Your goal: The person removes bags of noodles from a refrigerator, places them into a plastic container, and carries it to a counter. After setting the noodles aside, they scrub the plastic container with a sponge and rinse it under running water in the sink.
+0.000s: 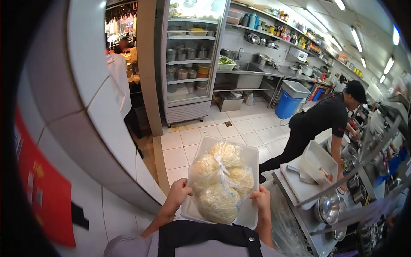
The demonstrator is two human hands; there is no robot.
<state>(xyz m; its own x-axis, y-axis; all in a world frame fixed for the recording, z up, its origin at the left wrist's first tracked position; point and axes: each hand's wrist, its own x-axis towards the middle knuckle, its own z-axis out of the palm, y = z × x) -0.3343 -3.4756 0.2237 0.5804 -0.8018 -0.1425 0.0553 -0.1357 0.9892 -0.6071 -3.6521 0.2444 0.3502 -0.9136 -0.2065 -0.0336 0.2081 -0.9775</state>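
Note:
A white plastic tub (250, 157) is held in front of my body. My left hand (178, 192) is closed on its left rim, next to the bag. On the opposite side my right hand (261, 197) grips the right rim. Inside the tub lies a clear plastic bag (219, 205), gathered and knotted with a white tie near the top. Pale yellowish rounded clumps fill it; their kind I cannot make out. The fingertips of both hands are partly hidden by the rim and the bag.
To my left runs a tiled wall (107, 132). Ahead stands a glass-door fridge (188, 112). A co-worker (319, 113) leans over a steel counter on the right, by a knife (299, 174) and a white bin (319, 162). Another person (117, 81) stands beyond the doorway.

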